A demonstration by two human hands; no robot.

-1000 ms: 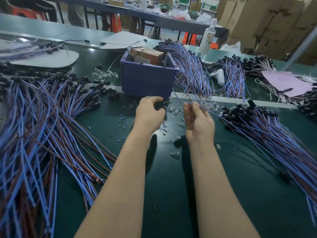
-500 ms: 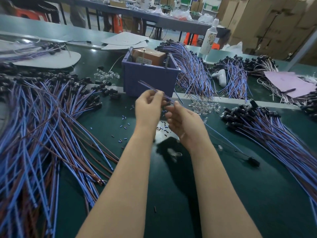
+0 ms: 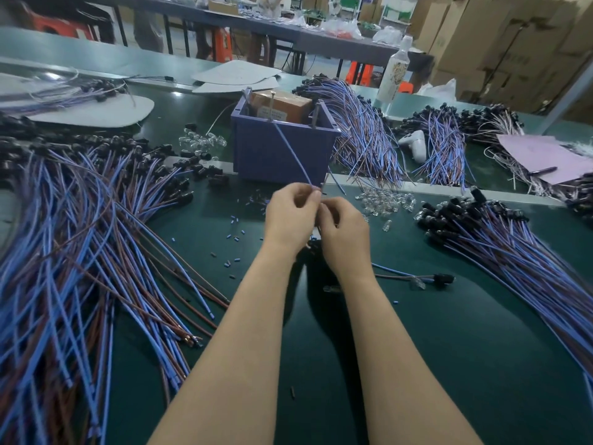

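Note:
My left hand [image 3: 290, 211] pinches a thin blue wire [image 3: 293, 154] that rises up and to the left in front of the blue bin [image 3: 272, 152]. My right hand [image 3: 345, 234] is curled just beside it, fingertips meeting the left hand's; what it grips is hidden between the fingers. A finished wire with a black socket and clear bulb [image 3: 420, 279] lies on the green mat to the right of my right forearm.
A big heap of blue and brown wires [image 3: 80, 252] covers the left side. Another socketed bundle [image 3: 513, 248] fans out on the right. Clear bulbs [image 3: 385, 200] and small blue sleeve bits [image 3: 234, 239] lie scattered near the hands. A white bottle [image 3: 396, 72] stands behind.
Both hands have drawn together in front of the bin. The blue wire now stands steeper from the left hand's pinch, and the socketed wire on the right lies still on the mat.

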